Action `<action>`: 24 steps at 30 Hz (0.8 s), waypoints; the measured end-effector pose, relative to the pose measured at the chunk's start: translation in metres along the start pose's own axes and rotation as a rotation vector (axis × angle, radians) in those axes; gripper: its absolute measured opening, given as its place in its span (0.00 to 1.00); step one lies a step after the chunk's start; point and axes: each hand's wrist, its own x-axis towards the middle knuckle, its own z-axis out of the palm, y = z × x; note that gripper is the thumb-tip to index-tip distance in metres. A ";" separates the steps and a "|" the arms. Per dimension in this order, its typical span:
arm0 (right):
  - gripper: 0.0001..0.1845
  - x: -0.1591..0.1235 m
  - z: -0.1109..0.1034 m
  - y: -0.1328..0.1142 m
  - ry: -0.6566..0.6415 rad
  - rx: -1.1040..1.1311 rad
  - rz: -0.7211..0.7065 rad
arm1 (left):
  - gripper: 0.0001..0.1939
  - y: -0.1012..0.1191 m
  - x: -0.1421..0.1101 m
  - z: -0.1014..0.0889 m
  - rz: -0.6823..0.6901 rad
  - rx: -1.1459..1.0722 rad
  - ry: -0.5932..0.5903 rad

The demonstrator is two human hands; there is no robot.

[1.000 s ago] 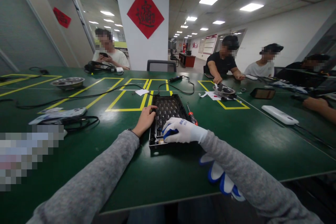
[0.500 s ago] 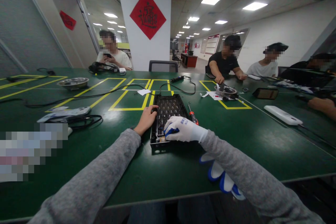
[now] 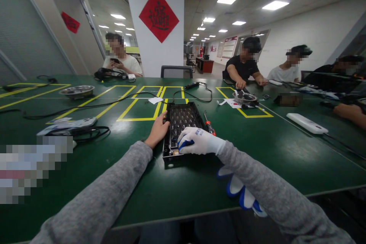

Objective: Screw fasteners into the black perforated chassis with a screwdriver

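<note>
In front of me on the green table lies a black rectangular tray (image 3: 184,113) with rows of small dark pieces in it, their kind too small to tell. My left hand (image 3: 158,129), bare, grips the tray's left wall with thumb and fingers. Over the tray's near end is my right hand (image 3: 196,141), in a white glove with blue coating. Its fingers are curled down into the tray, and whatever they pinch is hidden beneath them. A small tan piece (image 3: 175,153) shows near the gloved fingertips. Just right of the tray rests a red-and-black-handled screwdriver (image 3: 209,126).
A second white-and-blue glove (image 3: 243,194) lies at the table's front edge, under my right forearm. A metal dish (image 3: 77,91), a cable bundle (image 3: 94,132) and a white power strip (image 3: 306,123) are around. Several people sit across the table; one handles parts at a round dish (image 3: 246,98).
My left fingers have shifted slightly along the tray's left wall. The gloved right hand stays at the near end. The view has moved slightly.
</note>
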 end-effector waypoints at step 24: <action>0.09 0.001 -0.001 -0.002 0.001 0.035 0.018 | 0.25 0.000 0.001 -0.001 -0.003 0.031 -0.018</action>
